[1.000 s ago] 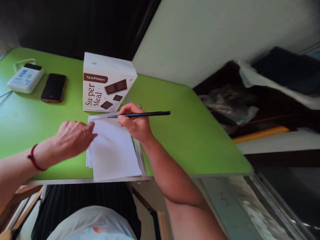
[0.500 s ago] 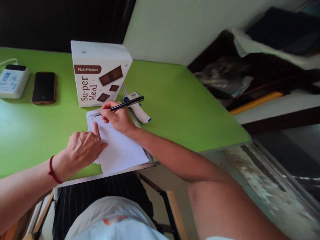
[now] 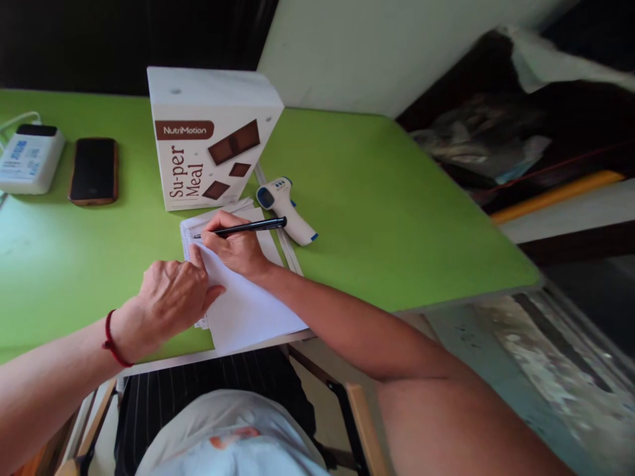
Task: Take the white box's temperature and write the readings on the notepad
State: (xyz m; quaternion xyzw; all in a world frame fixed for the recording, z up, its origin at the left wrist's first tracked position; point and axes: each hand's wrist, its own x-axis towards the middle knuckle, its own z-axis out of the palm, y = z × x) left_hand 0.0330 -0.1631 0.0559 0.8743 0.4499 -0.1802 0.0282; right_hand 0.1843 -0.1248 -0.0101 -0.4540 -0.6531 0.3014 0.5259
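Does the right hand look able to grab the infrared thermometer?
Probably not right now: the infrared thermometer lies close by, but the right hand holds a black pen, whose end overlaps the thermometer in this view.

Left forearm [image 3: 54, 370], bare, slants in from your left edge; left wrist [image 3: 133, 328] nearly straight. Your left hand [image 3: 173, 294] lies back up, index finger [image 3: 197, 256] extended forward, thumb [image 3: 215, 295] splayed inward, remaining fingers curled under. Right forearm [image 3: 337, 311] reaches diagonally across your front, bent at the right elbow [image 3: 404, 373]. Your right hand [image 3: 238, 250] is closed in a writing pinch, fingertips just beyond that left index.
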